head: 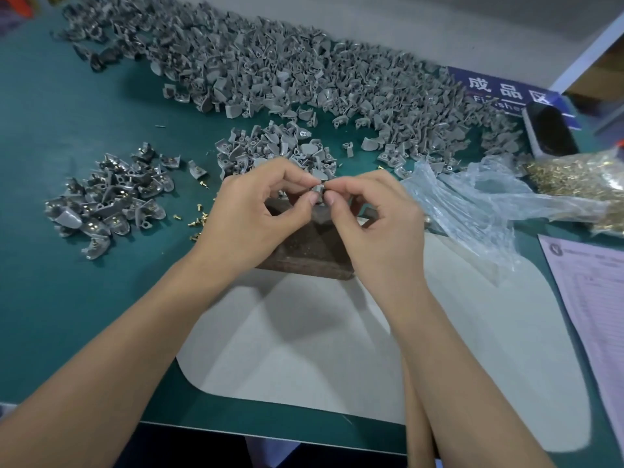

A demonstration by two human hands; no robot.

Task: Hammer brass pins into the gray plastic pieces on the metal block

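Observation:
Both my hands meet above the dark rusty metal block [305,246] at the table's middle. My left hand [256,214] and my right hand [374,217] pinch one small gray plastic piece [318,190] between thumbs and forefingers. Whether a brass pin sits in it is hidden by my fingertips. Loose brass pins [197,221] lie on the green mat left of the block. A small pile of gray pieces [270,148] lies just behind my hands. No hammer shows.
A huge heap of gray pieces [304,69] covers the back of the table. A pile of pieces with brass in them [108,197] sits at left. A clear plastic bag of brass pins [580,184] lies at right, a paper form [594,298] below it, a white sheet [337,332] under the block.

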